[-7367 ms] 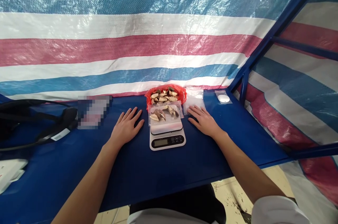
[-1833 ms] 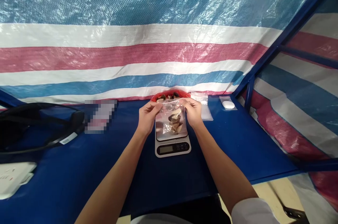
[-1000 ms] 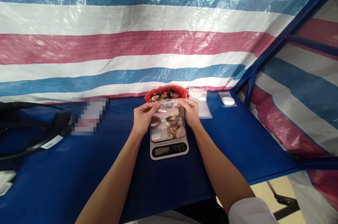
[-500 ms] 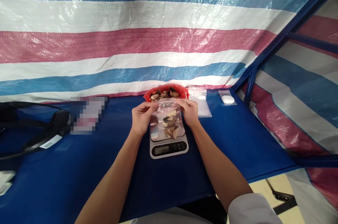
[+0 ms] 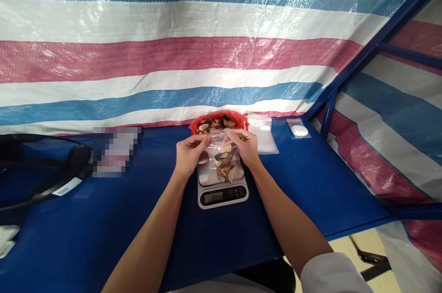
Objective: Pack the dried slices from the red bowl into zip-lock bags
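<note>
With both hands we hold a clear bag point(image 5: 211, 160) by its top edge, above the plate of the scale point(image 5: 224, 196). Our left hand point(image 5: 189, 154) pinches the left part of this edge between thumb and forefinger, and its other fingers are curled under. Our right hand point(image 5: 246, 146) pinches the edge farther to the right in the same way; how its other fingers lie, we cannot tell well. Inside the bag are some brown and pale pieces point(image 5: 226, 174), gathered more to its right side. Whether the bottom of the bag touches the plate, we cannot say. The display on the front of the scale is too small for us to read.

Just behind our hands stands a red bag point(image 5: 194, 125), open at the top, with similar chunks point(image 5: 226, 122) in it. Beside it, on the right, flat sachets point(image 5: 268, 138) lie on the blue table point(image 5: 297, 191), and farther right we have a white object point(image 5: 299, 131) on a small packet point(image 5: 308, 135). Well to our left lies a black strap point(image 5: 78, 161) with a white label point(image 5: 67, 186)
</note>
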`<state>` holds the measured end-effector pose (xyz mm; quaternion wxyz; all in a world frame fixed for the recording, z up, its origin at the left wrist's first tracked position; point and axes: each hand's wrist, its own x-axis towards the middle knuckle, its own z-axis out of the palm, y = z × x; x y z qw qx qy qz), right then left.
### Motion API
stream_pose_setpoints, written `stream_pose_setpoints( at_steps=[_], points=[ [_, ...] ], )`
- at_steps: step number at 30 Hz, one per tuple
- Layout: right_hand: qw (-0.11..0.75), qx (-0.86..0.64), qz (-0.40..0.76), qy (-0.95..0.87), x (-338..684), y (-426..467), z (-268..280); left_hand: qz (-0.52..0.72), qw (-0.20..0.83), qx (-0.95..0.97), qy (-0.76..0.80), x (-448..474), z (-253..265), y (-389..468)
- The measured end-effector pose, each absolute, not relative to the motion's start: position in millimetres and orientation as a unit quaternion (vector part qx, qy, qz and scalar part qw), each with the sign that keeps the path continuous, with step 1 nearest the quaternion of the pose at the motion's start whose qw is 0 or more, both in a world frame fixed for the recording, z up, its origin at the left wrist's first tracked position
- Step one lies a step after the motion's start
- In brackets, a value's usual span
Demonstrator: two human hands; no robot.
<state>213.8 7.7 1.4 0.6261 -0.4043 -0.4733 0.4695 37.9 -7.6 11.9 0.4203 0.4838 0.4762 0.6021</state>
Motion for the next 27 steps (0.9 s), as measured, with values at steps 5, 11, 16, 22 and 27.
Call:
stream_pose_setpoints(
  at_steps=[5, 11, 16, 22, 27],
  points=[
    [0.624, -0.412, 0.467, -0.472, 213.5, 6.6, -1.1, 0.606, 0.429, 0.485, 0.461, 40.0, 11.8, -9.0],
    [0.625, -0.394, 0.478, -0.475, 214.0, 6.1, -4.5, 0.613, 0.417, 0.487, 0.462, 39.7, 8.7, -7.4],
    [0.629, -0.398, 0.47, -0.474, 214.8, 7.7, -6.7, 0.598, 0.411, 0.503, 0.469, 40.4, 11.3, -8.2],
    [0.635, -0.393, 0.459, -0.481, 213.7, 6.1, -7.1, 0.582, 0.424, 0.52, 0.46, 42.6, 13.7, -10.4],
    [0.631, -0.391, 0.472, -0.476, 212.0, 6.0, -8.4, 0.594, 0.41, 0.522, 0.454, 42.3, 12.0, -10.4]
  ],
)
